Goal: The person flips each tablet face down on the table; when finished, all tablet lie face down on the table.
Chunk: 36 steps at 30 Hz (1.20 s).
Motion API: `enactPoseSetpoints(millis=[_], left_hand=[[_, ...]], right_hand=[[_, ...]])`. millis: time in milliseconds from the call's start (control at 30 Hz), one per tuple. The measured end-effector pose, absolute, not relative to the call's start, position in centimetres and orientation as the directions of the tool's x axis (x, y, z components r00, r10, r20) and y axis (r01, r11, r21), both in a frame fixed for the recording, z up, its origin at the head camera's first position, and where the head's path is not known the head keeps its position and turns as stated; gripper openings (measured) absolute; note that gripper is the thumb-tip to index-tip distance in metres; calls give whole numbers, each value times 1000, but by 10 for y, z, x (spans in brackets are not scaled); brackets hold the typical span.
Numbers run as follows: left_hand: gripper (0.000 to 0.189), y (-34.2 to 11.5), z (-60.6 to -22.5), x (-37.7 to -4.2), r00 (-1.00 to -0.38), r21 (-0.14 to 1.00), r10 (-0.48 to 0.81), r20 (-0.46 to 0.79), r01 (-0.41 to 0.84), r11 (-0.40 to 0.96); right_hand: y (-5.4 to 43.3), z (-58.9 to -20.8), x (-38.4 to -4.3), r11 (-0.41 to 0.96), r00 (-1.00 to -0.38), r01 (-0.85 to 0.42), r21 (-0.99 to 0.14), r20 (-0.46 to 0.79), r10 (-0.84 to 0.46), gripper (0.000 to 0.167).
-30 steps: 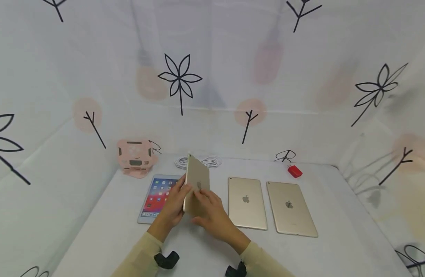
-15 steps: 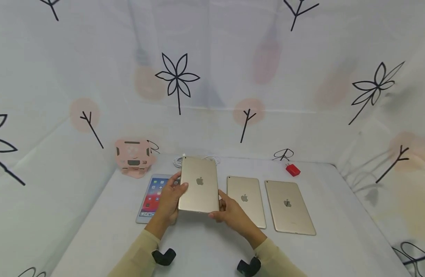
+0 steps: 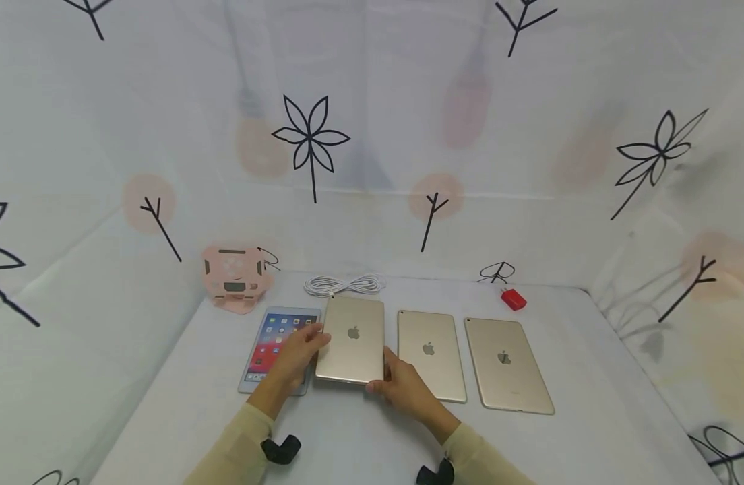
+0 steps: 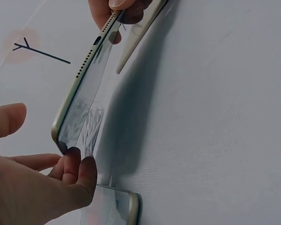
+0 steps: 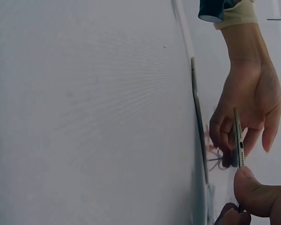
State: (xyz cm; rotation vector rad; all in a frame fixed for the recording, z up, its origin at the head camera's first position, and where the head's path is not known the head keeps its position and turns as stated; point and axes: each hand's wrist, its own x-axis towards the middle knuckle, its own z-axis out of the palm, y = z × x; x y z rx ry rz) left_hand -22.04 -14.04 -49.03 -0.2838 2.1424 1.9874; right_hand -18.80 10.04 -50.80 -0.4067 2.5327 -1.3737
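one gold tablet (image 3: 350, 347) is between the fingers of the two hands, raised a little above the worktop (image 3: 354, 444). its back with the apple mark (image 3: 353, 333) is turned upward, and its glass side is turned down.

the left hand (image 3: 295, 353) has its fingers (image 4: 71, 166) curled under the left edge, near the lower corner; in the left wrist view its thumb stands apart from the tablet. the right hand (image 3: 406, 389) has its fingers clamped on the lower right corner, with the thumb at the bottom edge.

to the left of the left fingers, and partly covered by this hand, a lit tablet (image 3: 265, 347) lies with its screen up. to the right of the right fingers lies a nearer gold tablet (image 3: 426, 333), which the right hand partly overlaps in the head view, and after it a farther gold tablet (image 3: 509, 367); both are back side up. beyond the fingers, behind the top edge of the piece in the hands, there is a coiled white cable (image 3: 344, 285). a red plug (image 3: 513, 299) is farther away and to the right of the fingers, and a pink object (image 3: 234, 273) stands farther away to the left.
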Motion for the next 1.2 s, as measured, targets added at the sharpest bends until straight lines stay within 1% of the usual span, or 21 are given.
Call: enactPoseSetpoints(millis=[100,267,433,533,633,833,900,1067,1200], left_hand=[[60,-141,-492,-218,-956,950,-8,-294,-293,111],[57,-140,-493,-216,-951,945,-9,-309,-308,112],[57,-141,-493,-216,-952,946,8,-306,-304,109],[56,-141,-494,-216,-951,946,7,-309,-307,106],[55,-141,-494,-216,-951,945,5,-310,-308,111],[53,-140,-494,-214,-963,954,41,-265,-256,157],[53,-140,-492,-213,-966,957,54,-252,-241,164],[55,-140,-489,-210,-963,952,62,-262,-247,179],[57,-141,-490,-206,-962,939,54,-267,-247,238]], right_hand=[[100,-512,-187,533,-939,-134,-835,-65,-338,95],[100,-512,-188,551,-937,-141,-822,-68,-342,89],[100,-509,-191,588,-936,-159,-793,-67,-345,76],[100,-507,-191,601,-931,-178,-779,-63,-358,71],[101,-505,-191,644,-927,-209,-736,-60,-370,72],[102,-503,-192,743,-928,-231,-628,-88,-363,83],[103,-503,-192,755,-927,-228,-614,-101,-362,87],[101,-502,-192,758,-918,-248,-603,-103,-382,87],[101,-502,-190,755,-913,-275,-595,-85,-399,85]])
